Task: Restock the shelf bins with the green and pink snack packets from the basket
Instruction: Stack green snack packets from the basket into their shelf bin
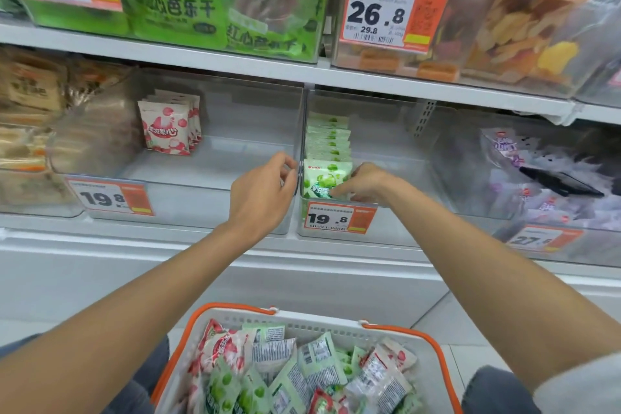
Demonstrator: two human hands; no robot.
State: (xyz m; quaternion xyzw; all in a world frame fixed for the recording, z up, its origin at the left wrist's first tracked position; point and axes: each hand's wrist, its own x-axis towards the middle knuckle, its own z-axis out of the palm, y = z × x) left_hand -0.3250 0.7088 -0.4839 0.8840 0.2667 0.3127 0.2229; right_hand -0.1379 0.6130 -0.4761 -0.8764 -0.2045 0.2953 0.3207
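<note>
Standing upright at the front of its row, the green packet (322,176) shows a pale green fruit print facing the aisle, long axis vertical. Fingers of the right hand (366,181) pinch its lower right corner; fingers of the left hand (262,191) grip the wall of the clear bin (300,144) just left of it.

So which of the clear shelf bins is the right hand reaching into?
The green-packet bin, right of the pink-packet bin; the right hand grips its front green packet.

Head-worn wide camera faces forward-down, near the shelf bins (215,175), basket (322,321) lowest.
</note>
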